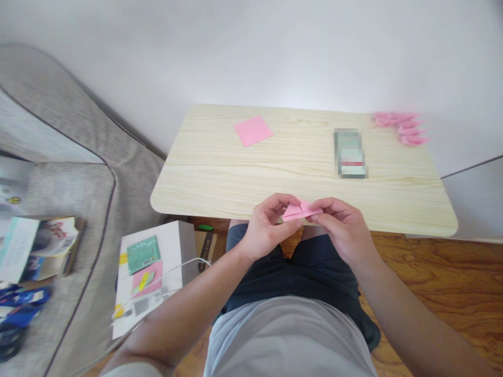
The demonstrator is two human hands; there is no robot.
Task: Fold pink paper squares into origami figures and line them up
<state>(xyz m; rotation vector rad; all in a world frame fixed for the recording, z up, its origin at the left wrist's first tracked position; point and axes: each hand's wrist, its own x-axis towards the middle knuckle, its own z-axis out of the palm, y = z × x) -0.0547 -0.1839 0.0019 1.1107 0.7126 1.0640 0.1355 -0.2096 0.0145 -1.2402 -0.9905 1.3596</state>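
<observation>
Between my two hands, just over the table's front edge, is a small folded piece of pink paper [301,210] with creases and a narrow strip along its lower side. My left hand [270,222] pinches its left end, the thumb underneath. At the right end, my right hand [342,226] grips it between thumb and fingers. Flat on the table [204,173] towards the back lies a square sheet of pink paper [253,131]. Several folded pink paper pieces [403,127] stand together at the back right corner.
A phone [350,153] with a blurred screen lies on the table, right of centre. To the left stands a white box [168,246] bearing a green packet [143,255], pink paper and a cable. A grey sofa [129,183] with a box and blue items is farther left.
</observation>
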